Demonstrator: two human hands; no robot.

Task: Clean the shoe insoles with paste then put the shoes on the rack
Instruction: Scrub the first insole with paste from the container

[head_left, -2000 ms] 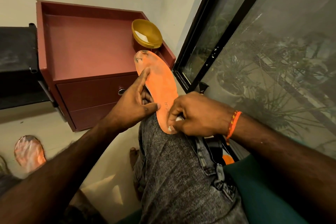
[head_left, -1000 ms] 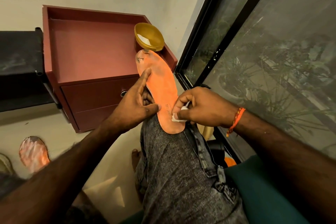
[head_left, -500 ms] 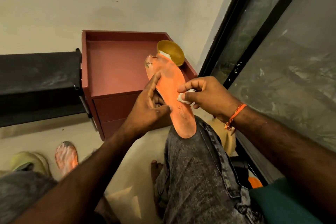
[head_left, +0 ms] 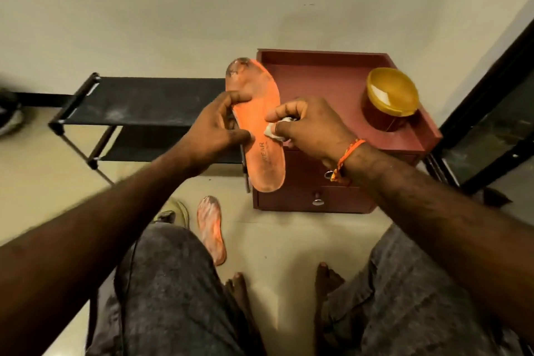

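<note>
An orange insole (head_left: 260,113) is held up in front of me, toe end upward and dirty at the tip. My left hand (head_left: 215,130) grips its left edge, thumb on the front. My right hand (head_left: 306,127) pinches a small white wad (head_left: 274,130) against the insole's middle. A second orange insole (head_left: 211,228), smeared with white paste, lies on the floor between my knees. A yellow bowl (head_left: 391,95) with white paste sits on the red drawer unit (head_left: 326,81). The black shoe rack (head_left: 138,107) stands to the left.
A pale green shoe (head_left: 173,212) lies on the floor beside the smeared insole, partly behind my left knee. My bare feet (head_left: 326,277) rest on the tiled floor. A dark window frame (head_left: 497,101) runs along the right. Another shoe shows at the far left edge.
The view has swung left and up, so rack and floor now show. The insole has lifted off my knee and is held in the air; my right hand moved up to its middle.
</note>
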